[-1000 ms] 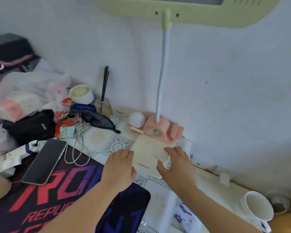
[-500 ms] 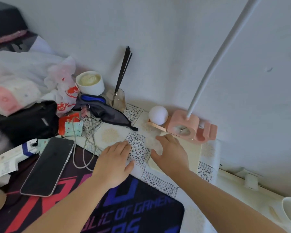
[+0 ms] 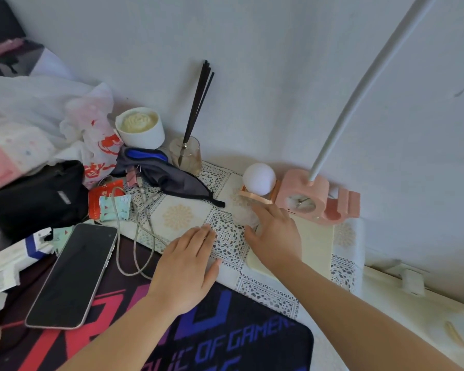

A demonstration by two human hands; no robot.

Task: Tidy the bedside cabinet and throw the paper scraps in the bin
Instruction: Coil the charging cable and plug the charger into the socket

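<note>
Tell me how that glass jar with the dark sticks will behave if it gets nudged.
The glass jar would probably tip rather than slide: its dark sticks rise tall and lean sideways, putting weight high. Clear glass looks fragile. It seems to hold some liquid, which could spill onto the patterned cloth.

Both our bare forearms reach forward from the near edge. Our left hand (image 3: 186, 266) lies palm down, fingers together and flat. Our right hand (image 3: 275, 238) is just beside it to the right, palm down, fingers spread and extended.
</note>
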